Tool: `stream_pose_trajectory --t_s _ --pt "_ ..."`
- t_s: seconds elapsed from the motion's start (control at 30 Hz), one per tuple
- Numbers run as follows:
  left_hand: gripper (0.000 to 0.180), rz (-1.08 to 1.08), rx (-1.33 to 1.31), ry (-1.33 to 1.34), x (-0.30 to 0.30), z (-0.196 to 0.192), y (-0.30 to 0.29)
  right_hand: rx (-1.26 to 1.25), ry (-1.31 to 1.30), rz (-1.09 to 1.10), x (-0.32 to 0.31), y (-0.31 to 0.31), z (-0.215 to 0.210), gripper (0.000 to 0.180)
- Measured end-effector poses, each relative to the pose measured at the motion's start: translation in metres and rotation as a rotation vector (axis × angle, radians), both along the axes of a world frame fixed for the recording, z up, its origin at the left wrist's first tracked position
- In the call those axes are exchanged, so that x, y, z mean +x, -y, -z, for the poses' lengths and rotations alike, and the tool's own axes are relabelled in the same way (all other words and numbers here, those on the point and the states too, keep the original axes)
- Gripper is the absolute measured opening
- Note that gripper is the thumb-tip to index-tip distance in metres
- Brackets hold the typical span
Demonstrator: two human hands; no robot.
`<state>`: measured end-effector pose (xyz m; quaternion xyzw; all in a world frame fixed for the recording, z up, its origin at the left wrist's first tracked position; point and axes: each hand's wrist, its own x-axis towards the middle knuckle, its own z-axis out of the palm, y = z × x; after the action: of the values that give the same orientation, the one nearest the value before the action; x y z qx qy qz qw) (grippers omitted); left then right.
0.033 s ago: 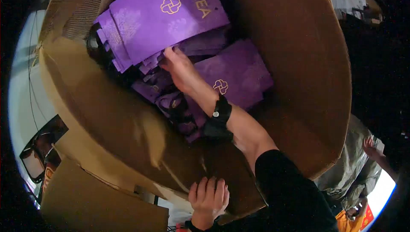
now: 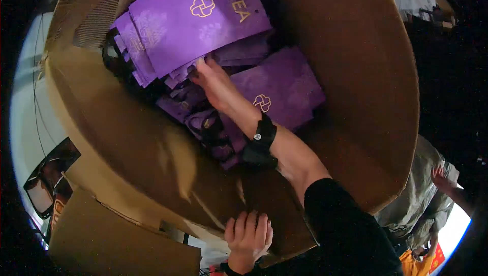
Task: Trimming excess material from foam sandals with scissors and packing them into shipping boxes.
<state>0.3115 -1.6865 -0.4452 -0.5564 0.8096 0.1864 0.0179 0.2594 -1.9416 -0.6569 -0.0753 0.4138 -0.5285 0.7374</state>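
A deep cardboard box (image 2: 356,62) holds stacks of flat purple bags with gold emblems. My right hand (image 2: 212,80) reaches far inside. Its fingers are closed at the near edge of the upper stack of purple bags (image 2: 198,29), with the fingertips partly hidden beneath it. To the right of that hand lies a lower stack of purple bags (image 2: 290,80). Dark handles and folded purple edges lie tangled below the wrist. At the near side, my left hand (image 2: 249,235) has its fingers bent over the box's rim, gripping it.
A loose cardboard flap (image 2: 122,230) juts out at the lower left. A torn, corrugated piece (image 2: 99,19) shows at the box's far left. Crumpled grey sheeting (image 2: 419,200) lies at the right, with another person's hand (image 2: 442,178) by it.
The upper stack of purple bags has shifted very slightly to the left. Both of my hands stay almost where they were.
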Motion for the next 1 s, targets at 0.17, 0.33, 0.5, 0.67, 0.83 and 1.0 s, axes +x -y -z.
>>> stream_pose_trajectory --t_s 0.17,0.33,0.5,0.67,0.83,1.0 --pt "0.019 0.008 0.03 0.009 0.0 0.003 0.001 0.114 -0.175 0.015 -0.02 -0.017 0.025 0.035" --pt "0.02 -0.009 0.054 0.016 -0.001 0.004 -0.003 0.583 0.107 0.192 -0.045 -0.016 0.041 0.037" --pt "0.023 0.027 0.138 0.002 -0.01 0.007 -0.002 0.427 0.254 0.282 -0.076 -0.024 0.08 0.043" --pt "0.023 0.03 0.154 0.036 -0.008 0.002 -0.007 0.273 0.193 0.195 -0.077 -0.015 0.048 0.04" --pt "0.023 0.023 0.126 -0.008 -0.01 0.005 -0.006 0.242 0.162 0.199 -0.09 -0.021 0.06 0.029" --pt "0.023 0.032 0.113 0.009 -0.008 0.009 -0.001 0.203 -0.041 0.082 -0.101 -0.047 0.037 0.024"
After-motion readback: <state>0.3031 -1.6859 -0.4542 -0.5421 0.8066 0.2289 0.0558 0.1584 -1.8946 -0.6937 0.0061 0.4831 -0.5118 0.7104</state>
